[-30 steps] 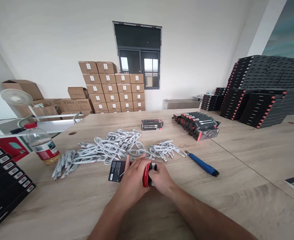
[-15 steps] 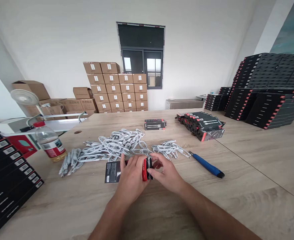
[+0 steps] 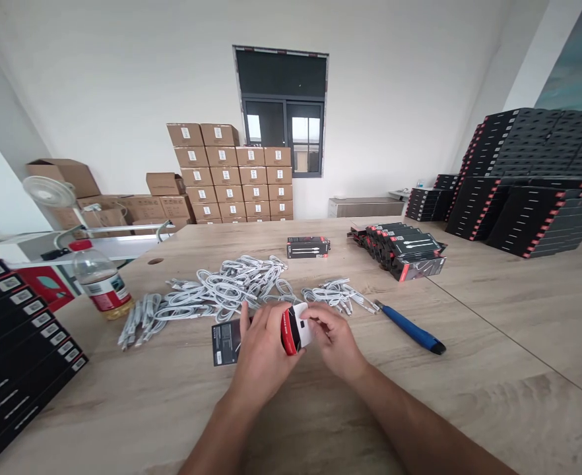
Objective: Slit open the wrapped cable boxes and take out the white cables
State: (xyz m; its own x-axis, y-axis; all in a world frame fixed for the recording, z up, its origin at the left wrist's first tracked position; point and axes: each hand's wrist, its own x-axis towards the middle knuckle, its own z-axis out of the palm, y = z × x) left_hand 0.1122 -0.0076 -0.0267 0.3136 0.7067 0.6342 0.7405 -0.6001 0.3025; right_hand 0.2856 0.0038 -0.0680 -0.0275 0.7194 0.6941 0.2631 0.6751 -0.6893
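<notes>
My left hand (image 3: 266,340) is wrapped round a small black and red box (image 3: 290,332), whose end faces right. A white flap (image 3: 303,324) with a dark slot stands out at that end. The fingers of my right hand (image 3: 334,340) are pinched at the flap's upper right edge. Left of my left hand shows a dark printed box panel (image 3: 226,343); its link to the held box is hidden by the hand. Bundled white cables (image 3: 231,284) lie just beyond the hands, with a smaller cable pile (image 3: 334,295) to the right.
A blue-handled tool (image 3: 412,328) lies on the wooden table (image 3: 469,382) at right. Farther back are small black boxes (image 3: 307,249) and a heap of boxes (image 3: 404,247). A bottle (image 3: 100,284) stands at left beside stacked black boxes (image 3: 18,349); more stacks (image 3: 533,218) stand at right.
The white flap at the box's end has come into view, swung out to the right. My right hand has moved slightly right, its fingers now at the flap.
</notes>
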